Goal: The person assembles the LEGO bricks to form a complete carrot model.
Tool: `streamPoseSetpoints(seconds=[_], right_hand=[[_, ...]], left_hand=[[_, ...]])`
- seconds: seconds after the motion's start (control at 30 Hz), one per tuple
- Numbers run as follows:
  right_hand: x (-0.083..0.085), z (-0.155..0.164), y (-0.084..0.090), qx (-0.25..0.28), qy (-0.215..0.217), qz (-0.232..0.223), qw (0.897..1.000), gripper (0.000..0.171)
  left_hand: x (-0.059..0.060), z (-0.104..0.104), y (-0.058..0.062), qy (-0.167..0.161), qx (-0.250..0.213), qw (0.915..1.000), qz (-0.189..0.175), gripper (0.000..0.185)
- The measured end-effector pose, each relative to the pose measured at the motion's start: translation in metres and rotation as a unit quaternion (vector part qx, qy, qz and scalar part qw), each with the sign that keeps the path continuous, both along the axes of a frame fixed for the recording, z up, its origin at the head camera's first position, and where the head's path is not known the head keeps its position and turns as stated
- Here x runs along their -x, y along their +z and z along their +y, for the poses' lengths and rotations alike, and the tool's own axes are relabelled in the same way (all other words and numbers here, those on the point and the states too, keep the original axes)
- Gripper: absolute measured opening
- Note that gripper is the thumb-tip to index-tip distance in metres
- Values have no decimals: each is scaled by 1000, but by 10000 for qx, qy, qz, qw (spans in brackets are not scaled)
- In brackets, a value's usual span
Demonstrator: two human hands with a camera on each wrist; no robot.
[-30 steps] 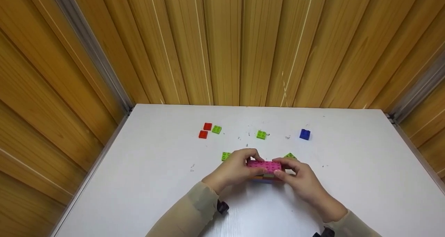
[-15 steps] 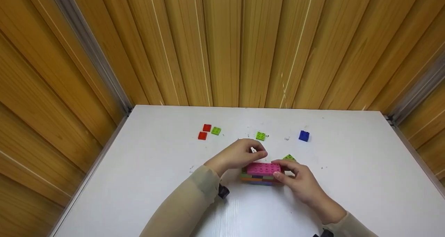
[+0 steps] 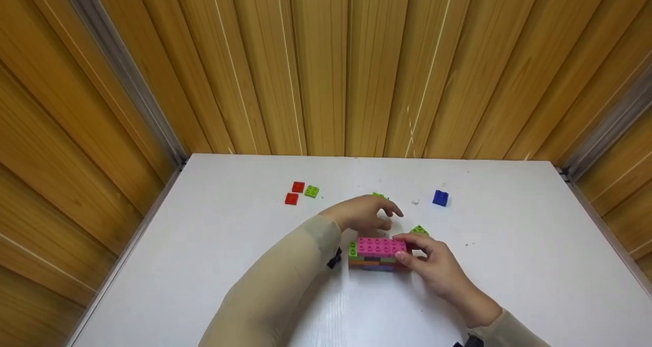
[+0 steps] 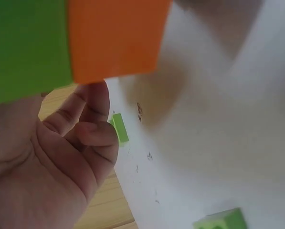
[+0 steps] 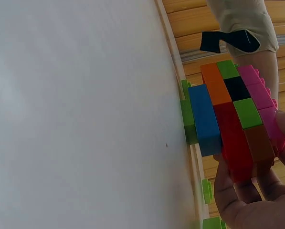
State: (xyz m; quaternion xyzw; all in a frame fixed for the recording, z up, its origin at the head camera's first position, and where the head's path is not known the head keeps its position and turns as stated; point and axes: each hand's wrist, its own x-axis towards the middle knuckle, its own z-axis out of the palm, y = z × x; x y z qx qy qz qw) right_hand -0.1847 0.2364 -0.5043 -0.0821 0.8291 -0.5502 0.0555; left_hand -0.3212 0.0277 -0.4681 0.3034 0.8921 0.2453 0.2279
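Right hand [image 3: 433, 265] grips the block stack [image 3: 378, 254] on the desk [image 3: 509, 265], several layers built; left hand [image 3: 362, 213], loosely open and holding nothing, hovers by a green brick [image 3: 378, 195]; loose bricks remain.

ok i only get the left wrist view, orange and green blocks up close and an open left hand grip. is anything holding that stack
observer: yes, the right hand grip is curled round the right end of the block stack.
operator: whats on top of it
observer: a pink brick makes the top layer. The right wrist view shows blue, red, orange, green and black blocks under it.
operator: and where does the left hand grip sit from above
observer: the left hand grip is past the far side of the stack, holding nothing, above a small green piece.
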Motion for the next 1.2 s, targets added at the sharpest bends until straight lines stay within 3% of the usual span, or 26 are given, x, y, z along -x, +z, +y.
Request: streamPoseSetpoints(seconds=[0.27,0.4,0.57,0.73,1.03,1.2], right_hand=[[1,-1,1,139,115,117,9998,39],[1,-1,1,205,163,133,9996,37],[1,0,0,262,157,52,9995,38],[0,2,0,202,165,8,9997,39],[0,1,3,154,222,113,9996,36],[0,1,1,219,250,211,9992,34]], left_hand=[[14,21,12,-607,121,9981,-30,57],[18,27,11,-686,318,9970,-177,61],[16,37,8,-662,786,9937,-449,69],[12,46,2,-947,851,9908,-469,71],[14,49,-4,-1230,419,9914,144,32],[13,46,-4,-1151,435,9921,243,26]])
